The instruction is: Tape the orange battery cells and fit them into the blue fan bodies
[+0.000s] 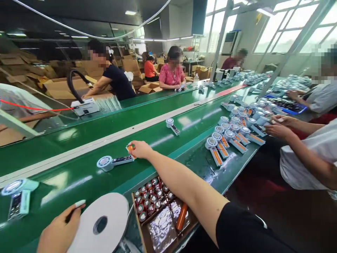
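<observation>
My right hand (pixel 142 150) reaches out over the green belt, its fingers pinched on a small orange piece (pixel 130 149). Just beside it lies a light-blue handheld-fan housing (pixel 104 163) with a round head and a dark strip along its handle. At the lower left, my left hand (pixel 61 226) has thumb and finger drawn together, a white cover or piece at one fingertip. What it holds, if anything, I cannot make out. Touching or close to that hand is a large white reel (pixel 112 211). Another housing (pixel 19 196) sits on the belt at the far left.
Below my right forearm stands a cardboard box (pixel 143 235) of cylindrical cells, with one orange cylinder (pixel 181 217). Many housings (pixel 229 135) cluster at right, beside a co-worker's hands (pixel 280 126). A single housing (pixel 172 126) lies mid-belt. Other people work across the belt.
</observation>
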The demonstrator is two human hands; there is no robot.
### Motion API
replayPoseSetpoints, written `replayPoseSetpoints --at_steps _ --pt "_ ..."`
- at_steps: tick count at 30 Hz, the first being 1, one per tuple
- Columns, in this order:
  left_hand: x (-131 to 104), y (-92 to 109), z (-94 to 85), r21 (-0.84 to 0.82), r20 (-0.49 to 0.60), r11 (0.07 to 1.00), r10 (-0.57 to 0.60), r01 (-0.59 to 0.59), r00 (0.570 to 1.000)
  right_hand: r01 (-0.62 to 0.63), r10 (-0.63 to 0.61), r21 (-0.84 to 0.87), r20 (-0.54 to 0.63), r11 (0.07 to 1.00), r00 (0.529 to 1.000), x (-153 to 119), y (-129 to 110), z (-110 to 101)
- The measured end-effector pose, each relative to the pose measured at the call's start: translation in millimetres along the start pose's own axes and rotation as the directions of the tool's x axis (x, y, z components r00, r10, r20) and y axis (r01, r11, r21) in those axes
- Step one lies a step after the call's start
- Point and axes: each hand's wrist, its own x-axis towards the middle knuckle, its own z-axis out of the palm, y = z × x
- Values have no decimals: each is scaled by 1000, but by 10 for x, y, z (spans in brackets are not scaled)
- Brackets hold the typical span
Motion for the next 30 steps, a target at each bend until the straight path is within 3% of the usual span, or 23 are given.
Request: replayPoseSetpoints --at_steps 3,7,13,19,30 --pt "-195 86 -136 -143 -25 986 82 -84 996 -12 13 115 -10 993 1000 22 61 49" --pt "-308 67 -156 -192 -39 955 223 -226 974 -64 79 340 -31 938 996 90 72 72" --pt "-375 27 -87 -205 -26 959 192 -193 981 -165 185 569 22 806 982 93 111 11" --pt "-437 66 -101 -261 -45 949 169 -174 985 -180 187 637 57 749 981 48 115 47" --pt "-449 34 -56 -260 -68 941 207 -218 976 -211 178 617 116 758 977 20 141 76"
